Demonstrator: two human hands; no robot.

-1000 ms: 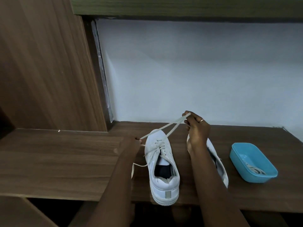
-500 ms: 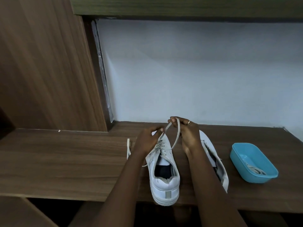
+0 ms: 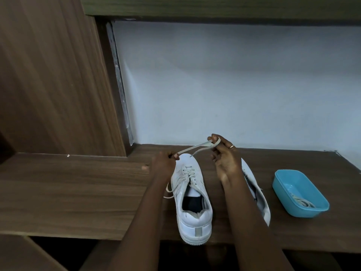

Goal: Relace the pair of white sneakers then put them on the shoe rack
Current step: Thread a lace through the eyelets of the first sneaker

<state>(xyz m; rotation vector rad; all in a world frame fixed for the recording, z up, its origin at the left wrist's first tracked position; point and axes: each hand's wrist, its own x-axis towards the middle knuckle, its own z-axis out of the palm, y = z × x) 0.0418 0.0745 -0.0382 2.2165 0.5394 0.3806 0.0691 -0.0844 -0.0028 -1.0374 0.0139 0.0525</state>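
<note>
One white sneaker [image 3: 192, 204] stands upright on the wooden shelf [image 3: 78, 192], heel toward me, partly laced. Its white lace [image 3: 192, 149] stretches taut above the toe between my two hands. My left hand [image 3: 163, 165] pinches one stretch of the lace just left of the toe. My right hand [image 3: 224, 155] holds the lace looped around its raised fingers, higher and to the right. The second white sneaker [image 3: 259, 200] lies on its side behind my right forearm, mostly hidden.
A blue plastic tub [image 3: 299, 192] with another lace [image 3: 301, 201] in it sits at the right of the shelf. A wooden side panel [image 3: 52, 75] rises at left, a white wall [image 3: 224, 85] behind. The shelf's front edge runs just under the sneaker's heel.
My hands, close together over the toe half a second ago, have pulled apart. The left went left, the right rose, and the lace is drawn taut between them.
</note>
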